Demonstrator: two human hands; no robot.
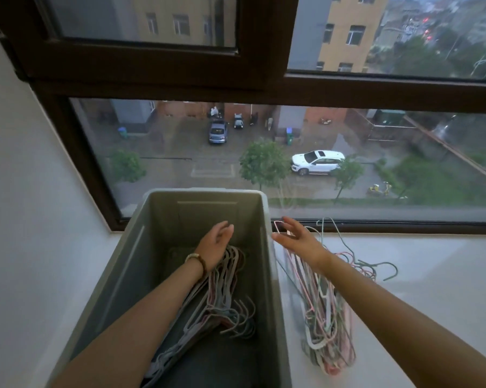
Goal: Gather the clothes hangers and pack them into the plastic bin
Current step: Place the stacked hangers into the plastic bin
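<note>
A grey plastic bin point(152, 247) stands on a white windowsill against the window. Inside it lies a bundle of thin pastel hangers point(222, 301). My left hand point(216, 245) is inside the bin, fingers straight, just above the top of that bundle and holding nothing. To the right of the bin a second pile of pink, green and white hangers point(325, 309) lies on the sill. My right hand point(295, 236) hovers open over the far end of this pile, fingers spread. A few hooks point(387, 268) stick out to the right.
The white sill point(432, 289) stretches to the right of the pile. A dark brown window frame point(376, 228) runs right behind the bin and the hangers. A white wall point(26, 219) closes off the left side.
</note>
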